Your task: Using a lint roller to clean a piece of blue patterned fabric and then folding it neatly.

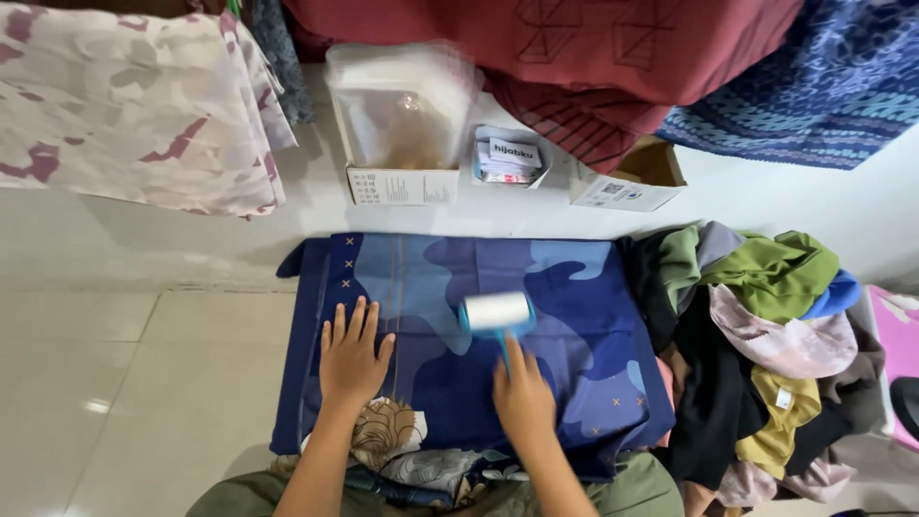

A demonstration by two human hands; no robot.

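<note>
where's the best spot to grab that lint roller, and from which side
Take the lint roller by its blue handle, coming from the near side, as the right hand does now. The handle runs back toward the person, while the white roll lies crosswise at the far end on the blue cloth, so a grip on the handle probably leaves the roll free. The left hand lies flat on the cloth.

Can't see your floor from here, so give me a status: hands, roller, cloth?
Left hand flat on the blue cloth. Right hand grips the lint roller, roller head on the cloth. Heap of clothes at the cloth's right edge.
</note>
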